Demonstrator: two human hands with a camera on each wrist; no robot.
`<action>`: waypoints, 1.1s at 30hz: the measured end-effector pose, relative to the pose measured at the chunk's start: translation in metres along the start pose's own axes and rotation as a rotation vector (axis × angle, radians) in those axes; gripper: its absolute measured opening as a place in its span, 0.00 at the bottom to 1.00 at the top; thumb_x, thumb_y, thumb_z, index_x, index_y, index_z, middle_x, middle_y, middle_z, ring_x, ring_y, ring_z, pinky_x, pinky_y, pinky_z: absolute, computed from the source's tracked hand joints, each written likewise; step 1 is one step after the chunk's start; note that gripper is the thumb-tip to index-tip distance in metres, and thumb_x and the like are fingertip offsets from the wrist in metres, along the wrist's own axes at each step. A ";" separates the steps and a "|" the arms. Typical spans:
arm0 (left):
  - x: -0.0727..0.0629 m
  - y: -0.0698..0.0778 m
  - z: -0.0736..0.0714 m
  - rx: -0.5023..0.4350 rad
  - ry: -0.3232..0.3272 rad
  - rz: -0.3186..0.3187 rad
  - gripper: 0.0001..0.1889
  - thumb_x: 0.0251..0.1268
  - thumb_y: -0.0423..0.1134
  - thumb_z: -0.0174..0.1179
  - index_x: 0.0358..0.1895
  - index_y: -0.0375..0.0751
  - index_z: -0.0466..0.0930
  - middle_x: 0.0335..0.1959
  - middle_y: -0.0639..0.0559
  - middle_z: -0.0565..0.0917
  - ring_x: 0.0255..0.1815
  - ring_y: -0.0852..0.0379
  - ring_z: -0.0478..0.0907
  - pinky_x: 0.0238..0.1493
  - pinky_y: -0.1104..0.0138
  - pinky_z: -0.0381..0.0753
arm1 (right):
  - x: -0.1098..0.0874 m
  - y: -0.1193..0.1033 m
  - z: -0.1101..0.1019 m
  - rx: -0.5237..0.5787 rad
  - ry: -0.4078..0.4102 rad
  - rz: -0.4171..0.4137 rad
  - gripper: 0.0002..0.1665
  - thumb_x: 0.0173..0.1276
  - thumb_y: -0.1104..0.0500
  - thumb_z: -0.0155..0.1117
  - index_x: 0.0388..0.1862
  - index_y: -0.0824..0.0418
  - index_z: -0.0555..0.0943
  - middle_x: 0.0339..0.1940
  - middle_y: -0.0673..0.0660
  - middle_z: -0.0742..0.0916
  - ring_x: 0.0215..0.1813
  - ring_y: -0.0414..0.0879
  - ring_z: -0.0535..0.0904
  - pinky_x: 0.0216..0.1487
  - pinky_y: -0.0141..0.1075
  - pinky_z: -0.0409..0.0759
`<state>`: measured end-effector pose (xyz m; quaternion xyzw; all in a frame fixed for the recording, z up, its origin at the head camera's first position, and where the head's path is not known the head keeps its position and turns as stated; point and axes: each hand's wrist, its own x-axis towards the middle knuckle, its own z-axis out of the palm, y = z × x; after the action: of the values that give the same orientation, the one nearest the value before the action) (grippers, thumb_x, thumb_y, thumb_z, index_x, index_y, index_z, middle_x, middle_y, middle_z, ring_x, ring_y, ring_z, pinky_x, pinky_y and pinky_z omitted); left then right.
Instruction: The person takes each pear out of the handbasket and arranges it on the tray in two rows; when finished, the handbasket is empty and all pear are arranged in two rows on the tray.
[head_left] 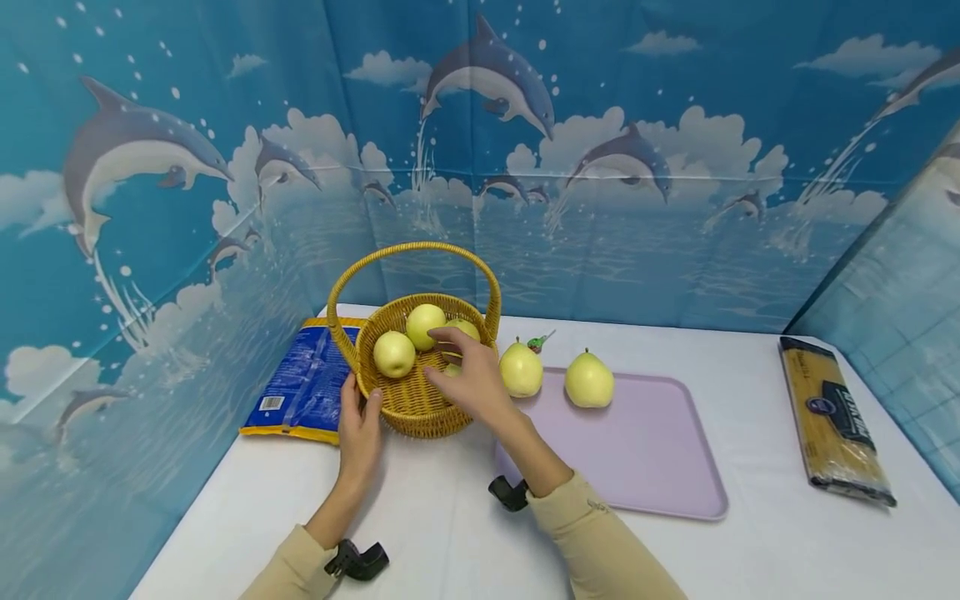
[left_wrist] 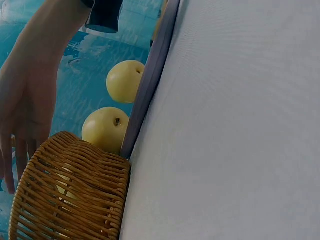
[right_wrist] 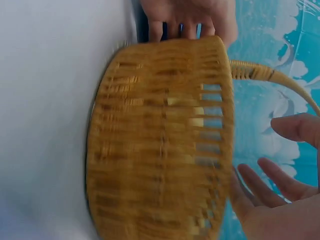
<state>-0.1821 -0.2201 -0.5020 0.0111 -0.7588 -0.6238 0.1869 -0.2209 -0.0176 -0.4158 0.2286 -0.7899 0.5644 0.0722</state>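
A golden wicker basket [head_left: 427, 423] with a tall arched handle holds several pale yellow-green pears [head_left: 394, 355]. My left hand [head_left: 360, 433] rests against the basket's left front side, its fingers along the outer wall and its thumb near the rim. Over the basket's right part is my right hand [head_left: 476, 375], fingers spread and holding nothing; it partly covers the pears at that side. In the right wrist view its thumb and fingers [right_wrist: 280, 180] stand apart beside the rim. Two more pears, one left [head_left: 521, 370] and one right [head_left: 589, 380], sit at the back of a lilac tray [head_left: 637, 450].
A blue and yellow packet [head_left: 300, 383] lies left of the basket, partly behind it. Behind the tray is a small green-and-red item [head_left: 537, 342] on a thin stick. A long pack of spaghetti [head_left: 836, 421] lies at the right. A dolphin-print curtain [head_left: 480, 233] borders the white table.
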 end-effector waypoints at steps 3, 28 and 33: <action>0.000 0.001 -0.001 0.012 -0.001 -0.003 0.33 0.87 0.42 0.46 0.86 0.40 0.47 0.86 0.40 0.56 0.86 0.44 0.54 0.84 0.47 0.56 | 0.009 0.002 0.015 0.041 -0.025 0.006 0.31 0.70 0.64 0.71 0.71 0.60 0.77 0.69 0.58 0.82 0.69 0.57 0.81 0.70 0.47 0.81; 0.001 0.002 -0.001 0.015 -0.006 0.003 0.33 0.87 0.41 0.46 0.86 0.39 0.46 0.86 0.39 0.55 0.86 0.44 0.54 0.84 0.48 0.56 | 0.055 0.020 0.064 -0.286 -0.236 0.130 0.47 0.67 0.53 0.76 0.81 0.60 0.68 0.76 0.60 0.78 0.73 0.58 0.77 0.71 0.52 0.78; 0.002 0.000 0.000 0.032 0.006 0.016 0.32 0.87 0.40 0.46 0.86 0.39 0.48 0.85 0.39 0.57 0.86 0.45 0.55 0.84 0.49 0.57 | 0.051 0.023 0.063 -0.325 -0.283 0.115 0.44 0.67 0.52 0.76 0.79 0.60 0.71 0.74 0.60 0.80 0.70 0.59 0.79 0.68 0.51 0.80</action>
<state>-0.1839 -0.2201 -0.5013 0.0099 -0.7683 -0.6100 0.1937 -0.2671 -0.0845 -0.4387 0.2455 -0.8846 0.3950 -0.0355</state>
